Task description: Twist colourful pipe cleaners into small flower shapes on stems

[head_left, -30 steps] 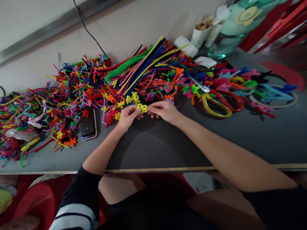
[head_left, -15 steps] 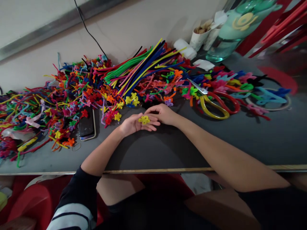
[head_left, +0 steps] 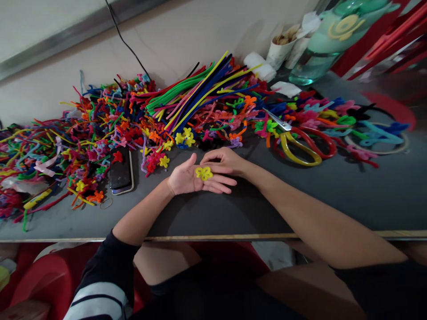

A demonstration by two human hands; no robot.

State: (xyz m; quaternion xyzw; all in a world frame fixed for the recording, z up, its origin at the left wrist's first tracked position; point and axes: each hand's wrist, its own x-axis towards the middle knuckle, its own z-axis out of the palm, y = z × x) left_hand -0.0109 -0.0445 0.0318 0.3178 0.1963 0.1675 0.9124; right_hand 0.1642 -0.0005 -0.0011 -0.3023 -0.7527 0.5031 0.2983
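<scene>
My left hand (head_left: pixel 184 178) is palm up above the table, its thumb raised and its fingers stretched out flat. On the palm, at the base of the fingers, lies a small yellow pipe cleaner flower (head_left: pixel 203 173) with looped petals. Right behind those fingers is my right hand (head_left: pixel 227 161), curled, with its fingertips touching or close to the left index finger. Part of the right fingers is hidden, and I cannot make out whether they pinch anything. Beyond the hands are more yellow pipe cleaner flowers (head_left: pixel 185 137) at the edge of the pile.
A large pile of coloured pipe cleaners (head_left: pixel 83 133) runs along the wall, topped by a bundle of straight ones (head_left: pixel 196 95). Scissors (head_left: pixel 300 146) with red and yellow handles lie to the right. A phone (head_left: pixel 121 171) is left, a water bottle (head_left: pixel 320 49) at the back right.
My left hand has opened wider, its thumb lifting away and its fingers reaching farther right. The yellow flower has shifted slightly right and down with it. My right hand stays behind, nearly unmoved.
</scene>
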